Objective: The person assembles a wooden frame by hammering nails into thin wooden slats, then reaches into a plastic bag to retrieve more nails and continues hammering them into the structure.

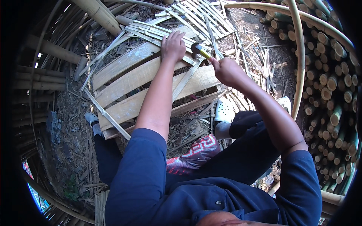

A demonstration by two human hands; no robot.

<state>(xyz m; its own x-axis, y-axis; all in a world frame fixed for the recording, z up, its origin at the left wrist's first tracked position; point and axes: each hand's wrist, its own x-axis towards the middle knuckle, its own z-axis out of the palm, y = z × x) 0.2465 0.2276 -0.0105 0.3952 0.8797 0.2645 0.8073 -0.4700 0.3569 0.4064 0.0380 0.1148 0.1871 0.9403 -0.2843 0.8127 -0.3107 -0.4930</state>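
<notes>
My right hand (228,71) is closed round the yellow handle of a hammer (203,51), whose dark head hangs over the split bamboo strips. To its left, my left hand (173,46) lies on a row of pale bamboo strips (145,31), fingers stretched forward; whether a nail sits under them is hidden. These strips are part of a slatted bamboo panel (203,17) that reaches away from me. Beneath is a low bench of wide wooden planks (128,77) with gaps between them. One loose strip (186,80) slants across the planks below the hammer.
Cut bamboo poles (328,83) are stacked on the right, behind an upright bamboo pole (300,56). Thick bamboo posts (96,15) stand at the far left. Bamboo scraps and straw litter the ground. A red and dark printed bag (198,152) lies between my legs, near a white clog (224,110).
</notes>
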